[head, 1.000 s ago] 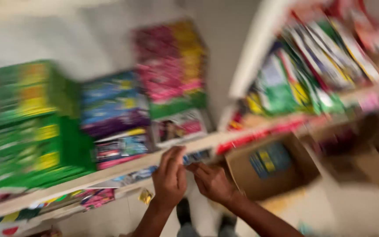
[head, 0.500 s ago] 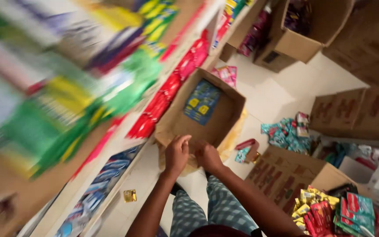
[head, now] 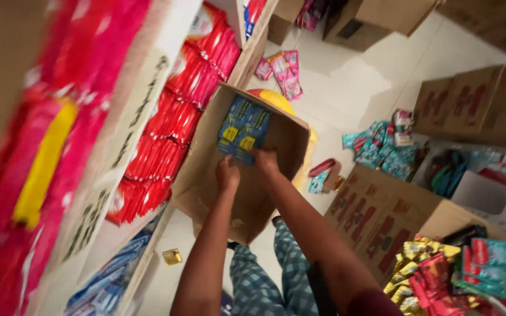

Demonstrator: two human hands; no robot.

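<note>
Both hands down inside an open box [head: 206, 193] that leans against the shelf [head: 130, 134]. Left hand [head: 227, 174] curled at the lower edge of the blue packets [head: 242, 130], fingers together, touching them as far as can be told; clamped or merely resting, cannot tell. Right hand [head: 265, 159] at about 3 o'clock from the left one, fingertips on the same packets, grip likewise unclear. Packets lying flat against the far wall of the box, at 12 o'clock from both hands, not yet lifted clear. Judged from this: only these few packets left in the box, the rest of it bare cardboard, so nearly emptied; the packets still to come out. Shelf at 9 o'clock packed with red packets [head: 165, 134], pink ones blurred nearer the camera, blue ones on the lowest level at 7 o'clock. Pale tiled floor [head: 352, 88] strewn with loose packets: pink at 12 o'clock, teal [head: 376, 146] at 3 o'clock. Closed brown cartons [head: 475, 105] stacked at 2 o'clock, another carton [head: 376, 216] at 4 o'clock, a heap of mixed sachets [head: 452, 269] at 5 o'clock. Checked trousers visible below.
</note>
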